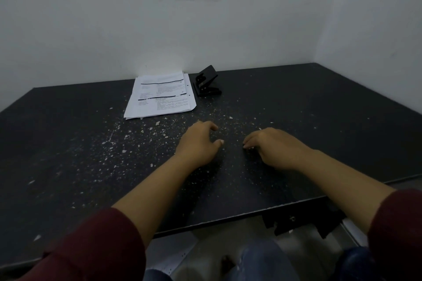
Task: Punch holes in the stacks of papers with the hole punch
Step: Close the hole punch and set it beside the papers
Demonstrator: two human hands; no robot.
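- The left hand (198, 141) lies palm down on the black table (319, 121), with its fingers loosely curled and its thumb sticking out toward the other hand.
- The left hand holds nothing.
- The right hand (271, 146) also lies palm down on the table, just beside the left hand, with a small gap between them.
- The right hand's fingers bend down so the tips touch the table top, and it holds nothing too.
- Both arms reach forward from dark red sleeves (96, 246) that are pushed up, so the forearms are bare.
- The stack of papers (161, 96) lies flat on the table, well ahead of the left hand and a bit to its left, close to the white wall (205, 18).
- The papers' long side runs from near the hands toward the wall, leaning a little to the right.
- Two small holes show along the right edge of the papers.
- The black hole punch (207, 83) sits touching or just beside the right edge of the papers, far ahead of both hands.
- The hole punch's handle is tilted up, and its long side runs along the paper's edge.
- Many small white specks (157, 123) lie on the table around and to the left of the hands.
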